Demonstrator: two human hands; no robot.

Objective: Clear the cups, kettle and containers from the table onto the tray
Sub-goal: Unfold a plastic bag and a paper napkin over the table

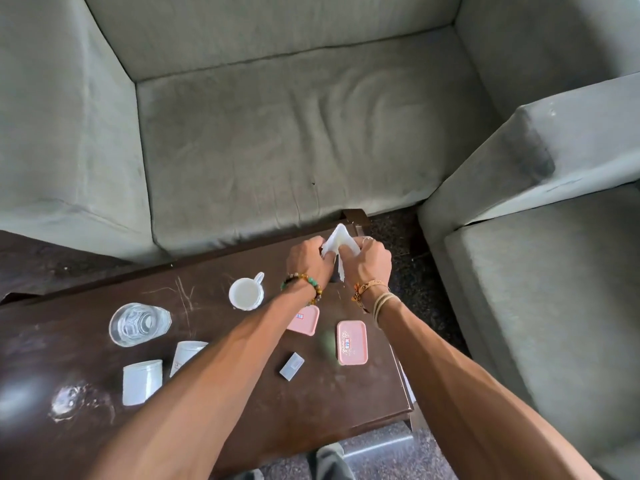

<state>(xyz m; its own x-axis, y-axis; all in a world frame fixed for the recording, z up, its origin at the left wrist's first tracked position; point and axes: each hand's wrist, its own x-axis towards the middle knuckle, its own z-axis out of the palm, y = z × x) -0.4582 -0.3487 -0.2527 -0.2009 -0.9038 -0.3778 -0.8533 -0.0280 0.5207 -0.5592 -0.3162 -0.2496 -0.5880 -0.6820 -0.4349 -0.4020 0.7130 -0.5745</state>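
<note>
Progress: nothing cleared yet, by my reading; neither tray nor kettle is in view.
Left grip (pixel 308 258): fingers curled, pinching white tissue (pixel 341 239) over the upper right corner of the bench (pixel 242 403).
Right grip (pixel 367 265): pinching the same tissue, just beside the left.
Mug (pixel 246 293): on bench, centre frame, left of both grips.
Glass (pixel 138 323): on bench, left of frame.
White cups (pixel 142 382): two, lower left, one partly behind the left forearm.
Pink containers (pixel 351 342): two, lidded, centre right.
Grey box (pixel 291 366): between the forearms.
Remaining: every listed item, as judged; both grips are busy with tissue, not task items.
</note>
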